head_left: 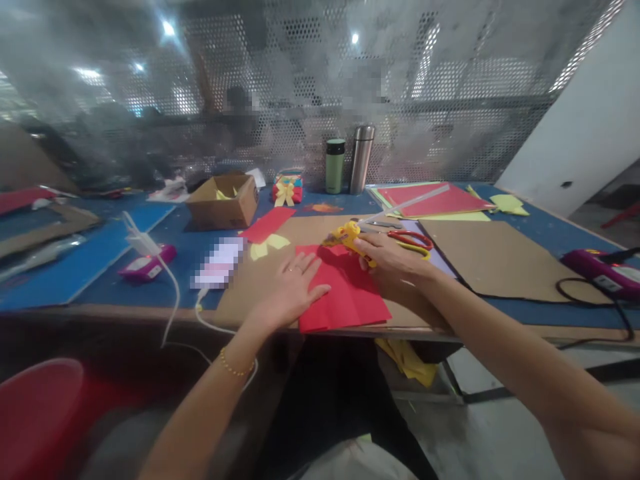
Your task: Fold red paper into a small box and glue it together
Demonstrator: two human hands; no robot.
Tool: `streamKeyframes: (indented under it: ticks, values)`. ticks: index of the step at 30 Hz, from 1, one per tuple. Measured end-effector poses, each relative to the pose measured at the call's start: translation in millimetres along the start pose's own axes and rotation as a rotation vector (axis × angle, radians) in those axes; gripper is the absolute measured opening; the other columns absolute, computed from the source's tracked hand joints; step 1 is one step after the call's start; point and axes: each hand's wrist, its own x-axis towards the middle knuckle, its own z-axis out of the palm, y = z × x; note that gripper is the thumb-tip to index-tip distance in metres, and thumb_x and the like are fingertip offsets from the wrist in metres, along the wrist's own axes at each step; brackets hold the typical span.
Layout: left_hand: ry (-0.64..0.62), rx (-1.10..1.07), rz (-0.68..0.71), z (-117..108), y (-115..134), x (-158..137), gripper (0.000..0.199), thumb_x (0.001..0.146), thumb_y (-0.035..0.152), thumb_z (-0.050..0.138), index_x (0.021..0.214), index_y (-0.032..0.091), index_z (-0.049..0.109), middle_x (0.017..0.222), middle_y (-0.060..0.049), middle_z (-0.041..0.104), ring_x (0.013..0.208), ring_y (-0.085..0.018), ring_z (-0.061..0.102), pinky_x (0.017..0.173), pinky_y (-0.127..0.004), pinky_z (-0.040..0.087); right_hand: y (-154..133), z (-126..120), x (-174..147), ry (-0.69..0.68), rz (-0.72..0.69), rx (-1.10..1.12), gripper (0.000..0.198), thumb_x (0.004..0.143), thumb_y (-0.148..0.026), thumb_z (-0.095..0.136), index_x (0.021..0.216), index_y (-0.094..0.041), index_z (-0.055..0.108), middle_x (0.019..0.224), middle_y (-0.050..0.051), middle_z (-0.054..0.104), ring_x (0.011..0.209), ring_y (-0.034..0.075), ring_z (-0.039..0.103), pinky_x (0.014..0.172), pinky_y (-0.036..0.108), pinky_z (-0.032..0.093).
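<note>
A creased sheet of red paper (pixel 345 293) lies on brown cardboard (pixel 250 293) near the table's front edge. My left hand (pixel 290 287) rests flat with its fingers spread over the left part of the sheet. Above the sheet's far edge, my right hand (pixel 390 257) grips a yellow hot glue gun (pixel 347 235), its nozzle pointing left. A clear glue stick (pixel 405 203) sticks out from the back of the gun. Scissors with red and yellow handles (pixel 413 243) lie just behind my right hand, partly hidden by it.
Yellow paper petals (pixel 270 247) and a red piece (pixel 267 225) lie beyond my left hand. A phone (pixel 220 263) with a white cable is at left. Behind stand a cardboard box (pixel 223 203), a small gift box (pixel 287 190), a green cup (pixel 335 167) and a steel flask (pixel 362 160).
</note>
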Motion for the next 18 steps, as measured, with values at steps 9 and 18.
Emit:
streamKeyframes:
  ticks: [9,18]
  values:
    - [0.024,0.021,0.025,3.5,-5.5,1.2,0.078,0.109,0.066,0.022,0.165,0.016,0.043,0.174,-0.014,0.04,0.165,-0.029,0.031,0.136,-0.052,0.023,-10.2,1.3,-7.8,0.038,-0.027,-0.11,0.034,0.107,-0.044,0.044,0.084,-0.023,0.056,0.066,0.001,0.063,0.062,0.017,0.06,0.063,0.029,0.047]
    - [0.028,0.033,0.023,4.9,-9.6,2.2,0.079,0.109,0.067,0.023,0.164,0.015,0.045,0.173,-0.015,0.041,0.164,-0.03,0.033,0.135,-0.052,0.025,-19.6,0.9,-9.5,-0.007,-0.028,-0.159,0.033,0.11,-0.033,0.037,0.086,-0.024,0.056,0.065,0.001,0.063,0.064,0.018,0.061,0.067,0.032,0.051]
